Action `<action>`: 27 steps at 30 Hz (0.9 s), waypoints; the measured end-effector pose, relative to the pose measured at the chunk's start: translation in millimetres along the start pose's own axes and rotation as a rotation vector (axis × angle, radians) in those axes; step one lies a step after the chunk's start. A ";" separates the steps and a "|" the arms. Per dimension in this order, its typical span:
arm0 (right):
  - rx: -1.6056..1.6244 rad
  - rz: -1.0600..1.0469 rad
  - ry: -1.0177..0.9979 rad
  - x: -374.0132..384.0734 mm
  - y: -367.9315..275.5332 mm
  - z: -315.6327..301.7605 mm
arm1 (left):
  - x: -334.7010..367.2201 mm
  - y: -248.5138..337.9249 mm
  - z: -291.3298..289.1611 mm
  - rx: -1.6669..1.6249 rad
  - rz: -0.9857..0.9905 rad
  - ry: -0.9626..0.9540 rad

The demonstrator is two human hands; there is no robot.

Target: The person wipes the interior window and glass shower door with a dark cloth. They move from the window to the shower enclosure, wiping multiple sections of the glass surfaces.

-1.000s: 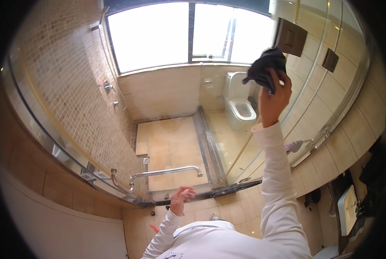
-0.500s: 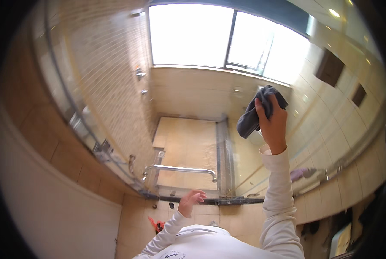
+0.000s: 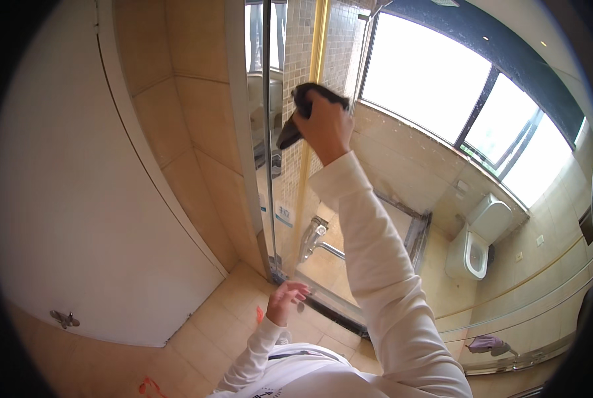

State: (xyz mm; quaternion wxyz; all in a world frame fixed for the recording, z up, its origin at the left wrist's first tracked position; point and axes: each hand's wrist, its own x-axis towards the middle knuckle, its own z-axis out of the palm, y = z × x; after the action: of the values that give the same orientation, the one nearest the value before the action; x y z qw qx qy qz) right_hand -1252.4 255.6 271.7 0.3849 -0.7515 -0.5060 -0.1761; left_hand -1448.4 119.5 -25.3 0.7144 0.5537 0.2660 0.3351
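My right hand (image 3: 328, 127) is raised at upper centre, its fingers closed around a bunched dark grey cloth (image 3: 288, 134). The cloth is up against or just in front of the glass shower panel (image 3: 296, 179), close to its gold vertical strip (image 3: 318, 46); whether it touches the glass is hard to tell. Low in front of my body, my left hand (image 3: 286, 302) hangs with loosely bent fingers apart and nothing in it. Beyond the glass, between the two hands in height, shows a chrome bar handle (image 3: 315, 237).
A white door (image 3: 77, 199) with a metal handle (image 3: 64, 320) stands left, beside a tan tiled wall (image 3: 197, 113). A toilet (image 3: 470, 257) sits far right below a bright window (image 3: 429, 73). The dark shower sill (image 3: 333, 315) crosses the floor; a purple cloth (image 3: 485, 344) is lower right.
My view has turned left. My right hand has carried the grey cloth from the right side of the glass to the left part, near the gold strip. My left hand stays low.
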 end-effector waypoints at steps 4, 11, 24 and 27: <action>-0.029 -0.012 -0.021 -32.5 19.6 9.6 | 1.4 1.7 -11.4 -0.018 -0.036 0.016; -0.167 0.074 -0.118 -98.1 103.4 -115.4 | 37.8 -18.8 48.5 -0.007 -0.094 -0.236; -0.579 0.159 0.655 -257.9 310.8 -347.8 | 28.9 -56.3 235.2 0.056 -0.304 -0.885; -0.463 0.212 0.651 -271.4 322.2 -352.8 | 22.4 -54.4 257.3 0.059 -0.311 -0.936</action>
State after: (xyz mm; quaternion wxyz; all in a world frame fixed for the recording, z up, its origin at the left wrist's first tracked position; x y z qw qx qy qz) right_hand -1035.1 -242.8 191.7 0.3617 -0.7713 -0.2245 -0.4732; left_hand -1230.9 -29.7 -15.1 0.7827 0.6186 0.0054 -0.0679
